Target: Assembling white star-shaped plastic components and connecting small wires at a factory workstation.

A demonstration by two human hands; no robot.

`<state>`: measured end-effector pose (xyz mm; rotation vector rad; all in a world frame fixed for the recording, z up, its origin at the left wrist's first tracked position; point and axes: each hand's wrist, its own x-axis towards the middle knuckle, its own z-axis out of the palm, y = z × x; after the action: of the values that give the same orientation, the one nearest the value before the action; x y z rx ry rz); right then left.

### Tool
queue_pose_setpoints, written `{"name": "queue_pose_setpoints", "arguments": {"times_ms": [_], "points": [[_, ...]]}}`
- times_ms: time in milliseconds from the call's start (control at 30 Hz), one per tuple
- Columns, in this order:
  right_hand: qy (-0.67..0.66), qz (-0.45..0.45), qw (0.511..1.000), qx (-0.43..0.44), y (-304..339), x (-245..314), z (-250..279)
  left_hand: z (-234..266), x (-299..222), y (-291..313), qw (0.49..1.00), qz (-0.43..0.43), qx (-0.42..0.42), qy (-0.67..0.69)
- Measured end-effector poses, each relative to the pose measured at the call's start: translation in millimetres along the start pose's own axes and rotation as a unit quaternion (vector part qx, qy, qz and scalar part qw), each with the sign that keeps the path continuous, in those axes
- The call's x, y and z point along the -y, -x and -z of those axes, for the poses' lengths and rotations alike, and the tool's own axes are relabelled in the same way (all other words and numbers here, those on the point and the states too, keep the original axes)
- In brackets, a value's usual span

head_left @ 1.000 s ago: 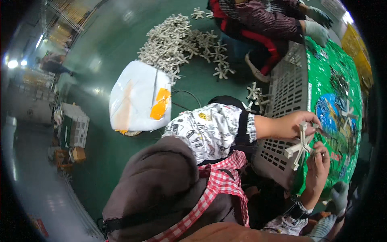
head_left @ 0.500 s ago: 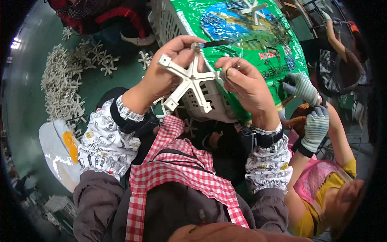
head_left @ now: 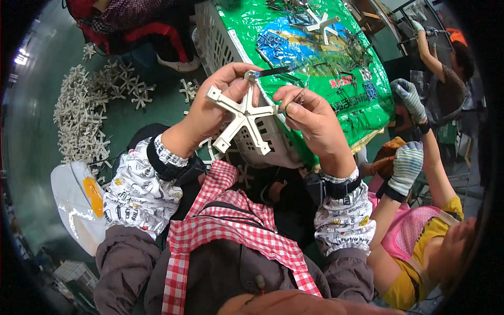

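A white five-armed plastic star base [head_left: 245, 111] is held up in front of me, ribbed side showing. My left hand [head_left: 202, 116] is closed round its upper left side, thumb and fingers gripping near two arms. From the tip of the upper arm a black strip [head_left: 274, 71] with a bluish end sticks out to the right. At the tip of the right-pointing arm my right hand [head_left: 319, 126] is pinched closed. A thin dark piece shows by that tip, and a thin metallic loop [head_left: 300, 97] by the fingers; what exactly the fingers grip is hidden.
Beyond my hands a white plastic crate [head_left: 223, 44] carries a green printed sheet [head_left: 315, 79] with small blue parts [head_left: 272, 44], black strips and another star base [head_left: 322, 25]. Many star bases [head_left: 79, 115] are heaped on the floor at left. A co-worker's gloved hands [head_left: 407, 168] are at right.
Both my hands and the star base sit slightly lower and to the left, the grip unchanged. The sheet has shifted lower in view. One of the co-worker's gloved hands has moved up and away.
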<state>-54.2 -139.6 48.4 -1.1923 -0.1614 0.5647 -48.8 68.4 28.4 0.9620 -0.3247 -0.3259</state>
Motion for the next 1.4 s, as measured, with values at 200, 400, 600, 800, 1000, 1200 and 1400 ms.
{"name": "queue_pose_setpoints", "arguments": {"times_ms": [200,400,600,800,1000,1200,1400], "points": [[0.012,0.006,1.0,-0.023,0,3,-4,-1,-2,0,1.0,0.001,-0.001,-0.008],[0.025,0.002,1.0,-0.017,3,1,1,1,3,1,1.0,-0.008,0.011,0.005],[0.024,0.002,0.999,-0.021,3,4,-1,0,1,2,1.0,-0.001,0.003,0.001],[0.05,0.012,0.999,-0.003,-4,2,-4,4,-6,3,0.999,0.011,0.001,-0.033],[0.091,-0.042,0.995,-0.019,8,13,-6,3,-2,7,0.998,0.043,0.05,-0.009],[0.072,-0.036,0.997,-0.014,11,14,-2,1,8,3,0.989,0.103,0.054,0.09],[0.116,-0.052,0.992,-0.007,11,12,0,3,35,1,0.974,0.212,0.078,-0.026]]}}
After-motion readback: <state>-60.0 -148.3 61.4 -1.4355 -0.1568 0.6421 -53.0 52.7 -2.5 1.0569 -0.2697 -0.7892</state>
